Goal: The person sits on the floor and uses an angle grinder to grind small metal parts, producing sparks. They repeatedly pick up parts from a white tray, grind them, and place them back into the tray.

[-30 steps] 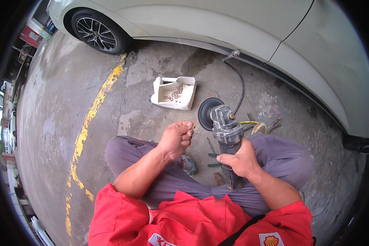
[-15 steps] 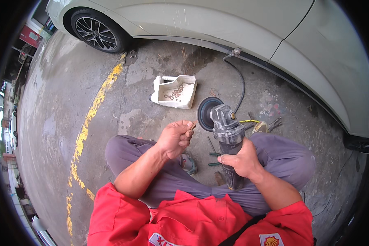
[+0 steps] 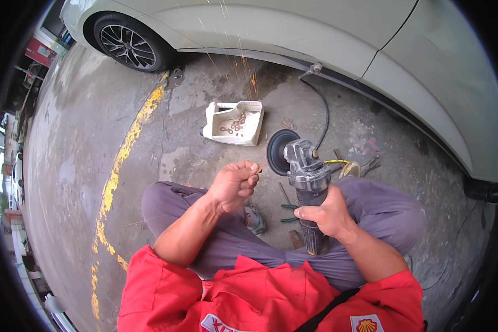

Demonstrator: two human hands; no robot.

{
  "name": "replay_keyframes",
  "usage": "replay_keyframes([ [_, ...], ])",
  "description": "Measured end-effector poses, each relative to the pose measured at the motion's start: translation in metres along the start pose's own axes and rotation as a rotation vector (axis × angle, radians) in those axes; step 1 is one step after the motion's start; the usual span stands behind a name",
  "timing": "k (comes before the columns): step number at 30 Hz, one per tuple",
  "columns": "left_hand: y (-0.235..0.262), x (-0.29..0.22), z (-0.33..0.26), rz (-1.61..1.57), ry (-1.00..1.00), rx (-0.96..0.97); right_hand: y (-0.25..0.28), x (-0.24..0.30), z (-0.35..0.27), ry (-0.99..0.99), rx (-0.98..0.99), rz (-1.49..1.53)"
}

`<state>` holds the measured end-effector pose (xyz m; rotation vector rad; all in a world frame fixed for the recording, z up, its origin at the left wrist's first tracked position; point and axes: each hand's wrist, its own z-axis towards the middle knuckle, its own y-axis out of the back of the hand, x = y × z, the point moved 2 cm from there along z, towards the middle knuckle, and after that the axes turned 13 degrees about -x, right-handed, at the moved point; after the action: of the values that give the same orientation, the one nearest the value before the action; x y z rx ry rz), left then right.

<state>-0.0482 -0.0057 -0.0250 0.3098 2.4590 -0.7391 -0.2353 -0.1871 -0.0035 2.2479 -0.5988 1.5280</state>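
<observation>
Left hand (image 3: 235, 185), curled tight, pinches thin brown metal piece (image 3: 262, 165) just by dark round disc (image 3: 275, 155). Right hand (image 3: 327, 214) wraps grey-black grinder (image 3: 307, 172). Orange sparks (image 3: 254, 83) fly. Seems grinding step; next needs steady pinch.

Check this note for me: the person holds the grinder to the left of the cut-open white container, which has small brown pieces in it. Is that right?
Not quite: the head view shows the grinder held to the right of the cut-open white container, which does have small brown pieces in it.
</observation>
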Motion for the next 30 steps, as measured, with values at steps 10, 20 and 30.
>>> replay_keyframes([
  [10,0.006,0.009,0.008,0.261,-0.337,-0.188,0.000,-0.001,-0.001,-0.028,-0.043,0.036],
  [20,-0.004,0.005,-0.002,0.916,-1.103,-0.374,-0.002,0.001,0.005,-0.058,-0.045,0.011],
  [30,0.007,0.008,0.002,0.901,-1.179,-0.324,-0.003,-0.001,0.005,-0.167,0.017,0.115],
])
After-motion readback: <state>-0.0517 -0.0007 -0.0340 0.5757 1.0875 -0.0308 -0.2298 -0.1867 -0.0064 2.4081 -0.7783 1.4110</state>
